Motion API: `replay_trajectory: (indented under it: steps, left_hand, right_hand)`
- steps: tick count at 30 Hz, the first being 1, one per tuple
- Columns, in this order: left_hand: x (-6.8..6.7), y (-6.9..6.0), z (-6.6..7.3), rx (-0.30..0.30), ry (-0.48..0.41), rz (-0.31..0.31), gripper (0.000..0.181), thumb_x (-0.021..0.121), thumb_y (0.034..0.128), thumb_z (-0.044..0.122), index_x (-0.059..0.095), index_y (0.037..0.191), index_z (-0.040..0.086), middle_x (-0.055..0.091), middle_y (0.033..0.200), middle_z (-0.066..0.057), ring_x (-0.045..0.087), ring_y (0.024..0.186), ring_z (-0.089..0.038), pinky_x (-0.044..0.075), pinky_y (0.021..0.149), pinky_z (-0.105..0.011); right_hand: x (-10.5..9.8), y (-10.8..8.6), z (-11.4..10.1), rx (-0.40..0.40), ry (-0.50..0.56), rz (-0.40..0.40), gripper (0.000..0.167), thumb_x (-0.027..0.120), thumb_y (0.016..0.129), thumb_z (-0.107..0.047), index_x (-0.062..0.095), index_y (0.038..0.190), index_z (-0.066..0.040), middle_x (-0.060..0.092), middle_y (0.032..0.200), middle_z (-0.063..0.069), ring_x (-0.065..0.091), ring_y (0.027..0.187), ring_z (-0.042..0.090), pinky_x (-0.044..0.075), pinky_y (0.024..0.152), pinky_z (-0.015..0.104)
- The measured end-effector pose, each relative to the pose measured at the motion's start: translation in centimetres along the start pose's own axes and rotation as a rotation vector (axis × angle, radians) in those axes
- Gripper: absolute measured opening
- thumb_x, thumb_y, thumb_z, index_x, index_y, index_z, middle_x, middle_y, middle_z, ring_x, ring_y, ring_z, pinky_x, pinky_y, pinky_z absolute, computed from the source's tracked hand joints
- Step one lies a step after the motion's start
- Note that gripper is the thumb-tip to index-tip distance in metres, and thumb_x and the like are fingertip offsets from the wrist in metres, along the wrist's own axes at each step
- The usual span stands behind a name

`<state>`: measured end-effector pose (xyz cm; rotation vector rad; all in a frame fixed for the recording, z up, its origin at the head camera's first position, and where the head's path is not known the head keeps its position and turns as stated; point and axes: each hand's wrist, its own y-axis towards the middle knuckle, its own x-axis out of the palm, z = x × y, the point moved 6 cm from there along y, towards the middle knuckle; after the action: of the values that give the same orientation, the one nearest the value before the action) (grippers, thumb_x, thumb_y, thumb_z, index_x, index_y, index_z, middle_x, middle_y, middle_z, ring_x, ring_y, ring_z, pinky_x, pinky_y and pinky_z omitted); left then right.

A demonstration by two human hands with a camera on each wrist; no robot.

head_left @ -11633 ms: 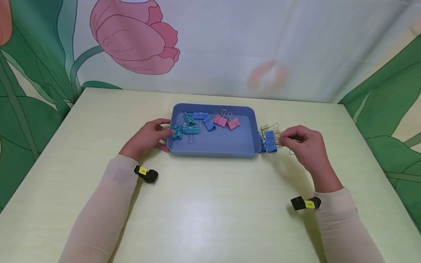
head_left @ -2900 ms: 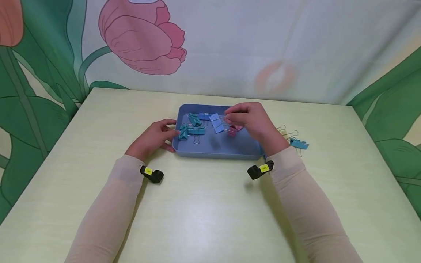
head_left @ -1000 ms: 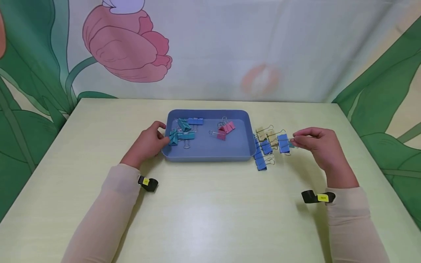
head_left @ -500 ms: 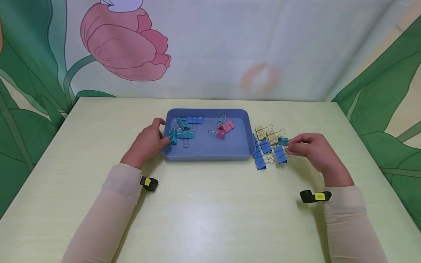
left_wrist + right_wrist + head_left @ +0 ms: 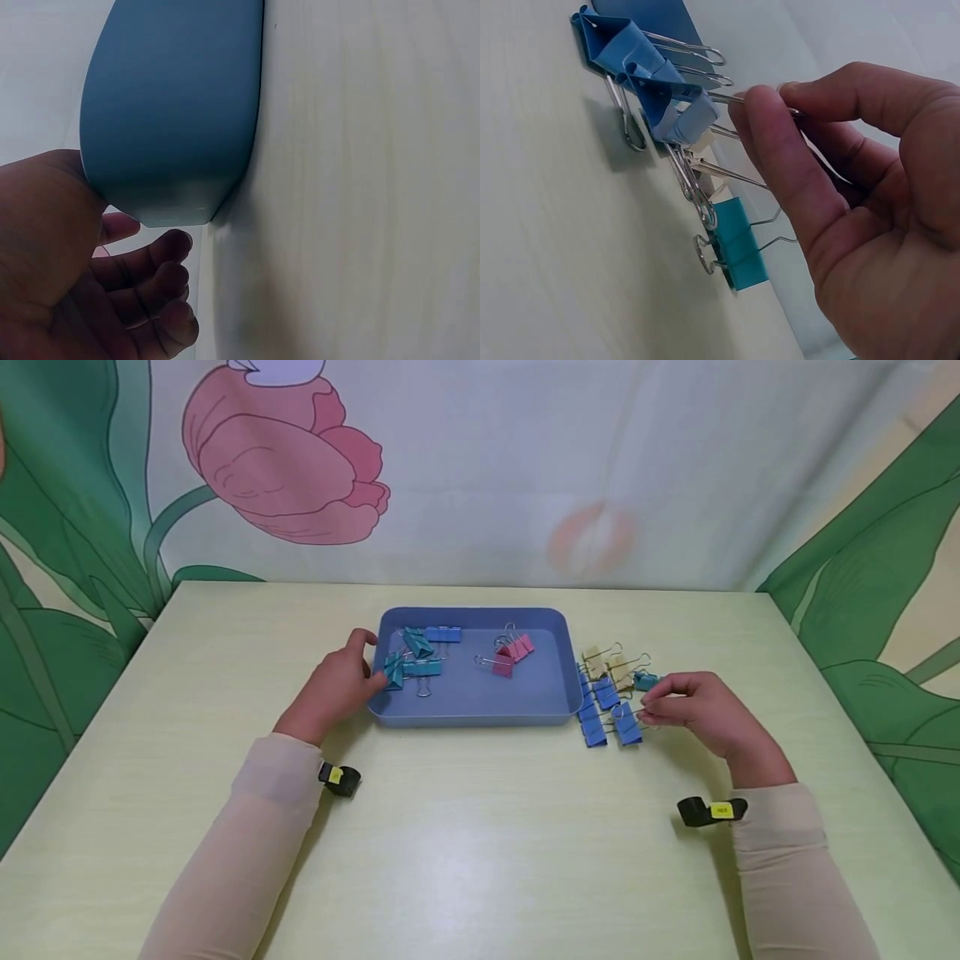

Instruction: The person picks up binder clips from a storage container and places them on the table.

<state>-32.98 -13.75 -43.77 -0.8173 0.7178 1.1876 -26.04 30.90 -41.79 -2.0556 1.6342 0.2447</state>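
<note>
In the head view my left hand is at the left end of the blue tray. The thumb hooks over the rim, its tip hidden in the left wrist view; the other fingers curl loosely outside the end wall. With thumb and fingers, my right hand pinches a wire handle of a blue binder clip, tilted at the front of the group right of the tray. Close by are more blue binder clips, two yellow binder clips and a teal binder clip.
Inside the tray, teal binder clips and a blue binder clip lie at left, pink binder clips right of centre. The pale table extends in front; a printed curtain hangs behind.
A blue binder clip lifted from the tray is now at its right. Over the last second my right hand has brought it left and towards me, lower into the group. My left hand stays at the tray.
</note>
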Motion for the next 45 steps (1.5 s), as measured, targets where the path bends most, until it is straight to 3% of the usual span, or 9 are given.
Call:
replay_trajectory:
  steps: [15, 34, 39, 45]
  left_hand:
    - [-0.1, -0.4, 0.3, 0.007, 0.010, -0.001, 0.053, 0.051, 0.0948, 0.023, 0.028, 0.139, 0.007, 0.060, 0.090, -0.016, 0.052, 0.072, -0.024, 0.043, 0.062, -0.031]
    - [-0.1, -0.3, 0.2, -0.007, 0.000, -0.010, 0.054, 0.051, 0.0949, 0.023, 0.027, 0.141, 0.007, 0.059, 0.093, -0.016, 0.053, 0.075, -0.025, 0.042, 0.064, -0.031]
    - [-0.1, -0.3, 0.3, -0.005, 0.008, -0.005, 0.053, 0.051, 0.0951, 0.023, 0.027, 0.140, 0.008, 0.059, 0.092, -0.015, 0.053, 0.075, -0.025, 0.042, 0.064, -0.031]
    - [0.0, -0.3, 0.3, -0.001, 0.011, -0.012, 0.052, 0.050, 0.0956, 0.022, 0.027, 0.140, 0.008, 0.059, 0.091, -0.015, 0.052, 0.074, -0.025, 0.042, 0.064, -0.031]
  right_hand:
    - [0.8, 0.4, 0.7, -0.002, 0.032, -0.019, 0.029, 0.061, 0.093, -0.013, 0.059, 0.108, 0.012, 0.071, 0.094, 0.005, 0.072, 0.086, 0.013, 0.055, 0.082, 0.020]
    - [0.3, 0.2, 0.6, -0.007, -0.032, -0.005, 0.033, 0.062, 0.094, -0.018, 0.061, 0.113, 0.008, 0.070, 0.108, 0.011, 0.071, 0.093, 0.013, 0.053, 0.086, 0.021]
    - [-0.1, 0.0, 0.5, -0.008, -0.105, 0.017, 0.030, 0.065, 0.091, -0.021, 0.066, 0.113, 0.000, 0.068, 0.111, 0.005, 0.065, 0.096, 0.012, 0.050, 0.088, 0.026]
    - [-0.5, -0.4, 0.2, 0.017, -0.191, 0.047, 0.038, 0.067, 0.090, -0.031, 0.066, 0.119, -0.006, 0.060, 0.127, 0.010, 0.054, 0.113, 0.024, 0.044, 0.097, 0.040]
